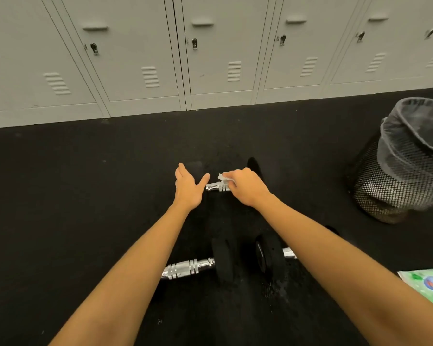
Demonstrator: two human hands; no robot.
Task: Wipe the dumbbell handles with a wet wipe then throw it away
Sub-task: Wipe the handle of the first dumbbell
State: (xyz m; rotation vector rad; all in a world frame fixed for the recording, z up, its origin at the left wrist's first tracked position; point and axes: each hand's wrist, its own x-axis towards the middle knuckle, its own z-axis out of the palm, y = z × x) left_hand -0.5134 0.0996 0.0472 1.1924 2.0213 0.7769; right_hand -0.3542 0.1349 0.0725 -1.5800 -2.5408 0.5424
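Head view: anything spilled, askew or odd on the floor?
Mostly no. Pale specks dot the black floor by the near dumbbell's plates, possibly moisture or grit. The lined mesh bin appears tilted, likely just wide-angle distortion.

background: row of light grey metal lockers (210, 53) along the far wall, doors closed, each with a small latch, a recessed pull and louvred vents. black rubber floor (85, 186) runs from the locker base to the near edge, scuffed and speckled with pale dust in spots. lockers stand directly on the floor.
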